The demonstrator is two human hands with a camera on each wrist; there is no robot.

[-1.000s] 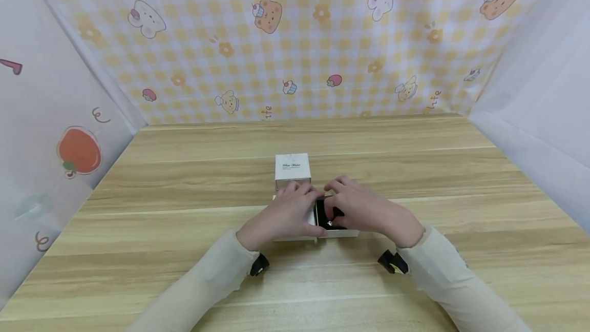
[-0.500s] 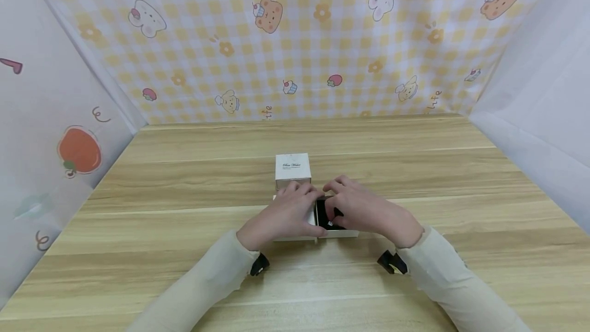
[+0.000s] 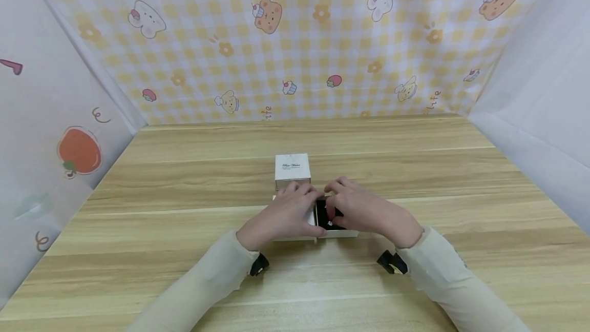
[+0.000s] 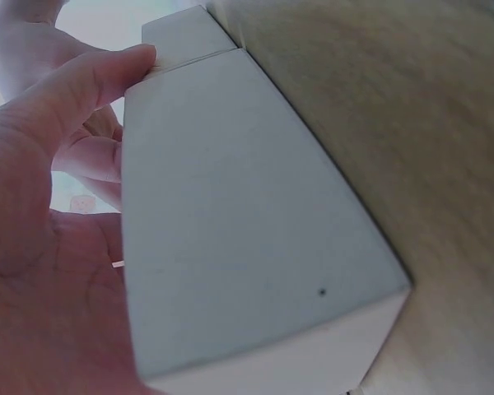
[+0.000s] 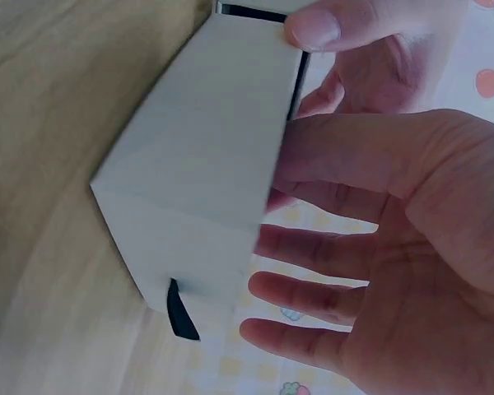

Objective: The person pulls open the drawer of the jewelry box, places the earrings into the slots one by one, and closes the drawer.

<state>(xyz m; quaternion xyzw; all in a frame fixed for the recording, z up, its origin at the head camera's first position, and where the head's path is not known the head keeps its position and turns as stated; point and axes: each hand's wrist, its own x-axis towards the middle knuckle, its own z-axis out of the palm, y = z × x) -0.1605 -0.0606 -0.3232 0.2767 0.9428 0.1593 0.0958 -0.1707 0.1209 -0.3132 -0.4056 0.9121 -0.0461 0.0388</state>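
A white jewellery box [image 3: 338, 233] with a black lining [image 3: 322, 214] lies on the table, its two parts side by side. My left hand [image 3: 288, 214] grips it from above near the seam, thumb at the front edge and fingertips toward the back. Inside the lined part, the thumb and index finger of my right hand [image 3: 364, 209] pinch a small sparkling piece of jewellery [image 3: 330, 223]; its exact kind is too small to tell. In the right wrist view, the other fingers extend beside the box and a black ribbon tab [image 5: 181, 313] sticks out of its end.
Just behind my left hand stands a second small white box [image 3: 292, 168] with dark lettering on top. The wooden table [image 3: 184, 168] ends at a yellow checked cloth [image 3: 295, 55] at the back, with pale sheets at both sides.
My right index finger has shifted slightly inside the lined part, and a second tiny glint shows near the back of the lining. My left hand stays in place.
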